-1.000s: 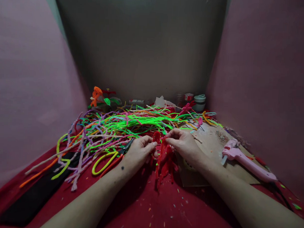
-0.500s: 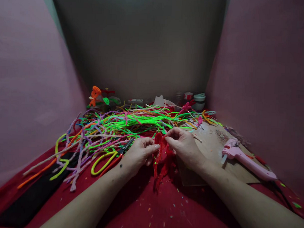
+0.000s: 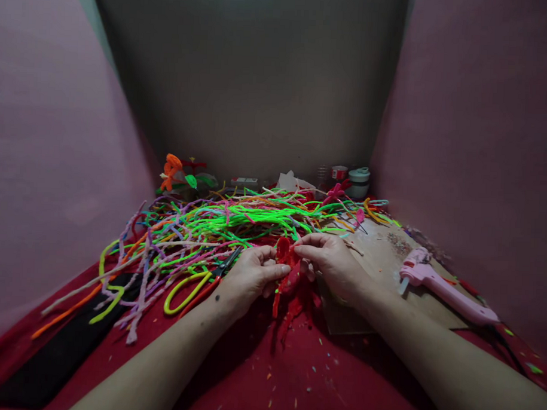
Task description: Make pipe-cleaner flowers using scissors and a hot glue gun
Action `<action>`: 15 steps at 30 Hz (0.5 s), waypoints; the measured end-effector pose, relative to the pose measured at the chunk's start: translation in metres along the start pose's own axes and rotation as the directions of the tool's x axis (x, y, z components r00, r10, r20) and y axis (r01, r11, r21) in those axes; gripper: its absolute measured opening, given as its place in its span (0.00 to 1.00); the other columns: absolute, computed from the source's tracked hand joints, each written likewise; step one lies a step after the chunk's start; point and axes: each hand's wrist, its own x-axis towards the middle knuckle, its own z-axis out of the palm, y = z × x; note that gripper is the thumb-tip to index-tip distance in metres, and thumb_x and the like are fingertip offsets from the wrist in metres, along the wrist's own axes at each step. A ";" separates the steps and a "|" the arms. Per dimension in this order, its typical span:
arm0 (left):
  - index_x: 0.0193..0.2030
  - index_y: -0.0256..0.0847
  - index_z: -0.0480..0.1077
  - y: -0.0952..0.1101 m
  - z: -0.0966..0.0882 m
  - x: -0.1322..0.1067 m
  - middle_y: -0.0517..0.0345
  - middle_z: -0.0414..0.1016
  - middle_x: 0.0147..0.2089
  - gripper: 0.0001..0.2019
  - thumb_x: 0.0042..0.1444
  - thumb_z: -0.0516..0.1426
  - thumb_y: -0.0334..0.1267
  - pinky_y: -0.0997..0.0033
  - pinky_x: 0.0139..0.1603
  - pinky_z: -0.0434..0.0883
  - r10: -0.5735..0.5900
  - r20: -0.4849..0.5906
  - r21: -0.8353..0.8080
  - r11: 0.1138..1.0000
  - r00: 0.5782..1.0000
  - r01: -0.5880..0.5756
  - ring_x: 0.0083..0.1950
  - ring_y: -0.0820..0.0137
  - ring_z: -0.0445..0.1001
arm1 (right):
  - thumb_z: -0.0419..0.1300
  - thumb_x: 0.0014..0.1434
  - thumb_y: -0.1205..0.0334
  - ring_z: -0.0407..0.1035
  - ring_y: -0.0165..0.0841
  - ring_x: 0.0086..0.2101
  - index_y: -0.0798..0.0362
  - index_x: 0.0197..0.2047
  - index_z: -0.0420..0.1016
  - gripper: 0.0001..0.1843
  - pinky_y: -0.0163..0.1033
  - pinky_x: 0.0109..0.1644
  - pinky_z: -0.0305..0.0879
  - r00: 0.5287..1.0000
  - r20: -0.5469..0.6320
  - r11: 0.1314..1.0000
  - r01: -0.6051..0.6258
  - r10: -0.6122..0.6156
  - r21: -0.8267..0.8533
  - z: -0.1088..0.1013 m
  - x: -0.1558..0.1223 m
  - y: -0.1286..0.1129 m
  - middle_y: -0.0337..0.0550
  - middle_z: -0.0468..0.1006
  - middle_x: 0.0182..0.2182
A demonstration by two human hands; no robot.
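Both hands meet at the middle of the red tabletop over a bundle of red pipe cleaners [image 3: 289, 289]. My left hand [image 3: 253, 275] is closed, its thumb and fingers pinching the bundle from the left. My right hand [image 3: 332, 262] pinches the top loop of the same bundle from the right. The loose lower ends of the red pipe cleaners hang down onto the table. Just beyond the hands lies a wide heap of coloured pipe cleaners [image 3: 219, 224], mostly neon green.
Scissors with yellow handles [image 3: 199, 280] lie left of my left hand. A pink glue gun [image 3: 441, 287] rests on a cardboard sheet [image 3: 379, 250] at right. A black strip [image 3: 57, 353] lies front left. Small jars [image 3: 357, 181] and an orange pipe-cleaner flower [image 3: 173, 168] stand at the back wall.
The hands have drawn slightly closer together on the red bundle, and my right hand's pinch has shifted left onto its top loop. The bundle's shape has changed a little.
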 end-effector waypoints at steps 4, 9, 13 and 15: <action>0.31 0.35 0.67 0.000 0.000 0.000 0.69 0.60 0.18 0.11 0.45 0.60 0.40 0.79 0.14 0.49 -0.005 -0.028 0.018 1.000 1.000 0.005 0.13 0.82 0.54 | 0.60 0.47 0.63 0.57 0.23 0.12 0.55 0.24 0.69 0.05 0.30 0.16 0.51 1.000 -0.008 1.000 -0.017 0.017 -0.002 -0.003 0.001 0.002 0.33 0.67 0.12; 0.30 0.36 0.66 0.002 0.000 0.000 0.69 0.59 0.17 0.10 0.46 0.60 0.40 0.80 0.14 0.49 0.004 -0.032 0.060 0.998 0.999 -0.002 0.13 0.83 0.54 | 0.60 0.48 0.62 0.57 0.23 0.13 0.56 0.24 0.70 0.06 0.30 0.17 0.51 1.000 -0.009 1.000 -0.029 0.029 0.011 -0.002 0.000 0.000 0.34 0.67 0.12; 0.30 0.35 0.66 0.001 0.000 0.000 0.69 0.59 0.17 0.10 0.46 0.60 0.40 0.79 0.14 0.49 0.019 -0.029 0.071 0.997 0.999 -0.017 0.14 0.82 0.54 | 0.60 0.48 0.62 0.56 0.23 0.13 0.56 0.24 0.69 0.06 0.30 0.17 0.51 1.000 -0.001 0.999 -0.024 0.024 0.037 -0.001 0.000 -0.001 0.33 0.67 0.13; 0.31 0.36 0.66 -0.001 -0.001 0.001 0.68 0.61 0.18 0.11 0.45 0.60 0.41 0.79 0.14 0.49 0.007 -0.041 0.059 0.998 0.999 -0.005 0.14 0.82 0.54 | 0.61 0.47 0.63 0.56 0.23 0.13 0.55 0.23 0.69 0.06 0.30 0.17 0.51 0.999 0.005 0.998 -0.036 0.036 0.060 -0.001 0.000 -0.001 0.33 0.67 0.13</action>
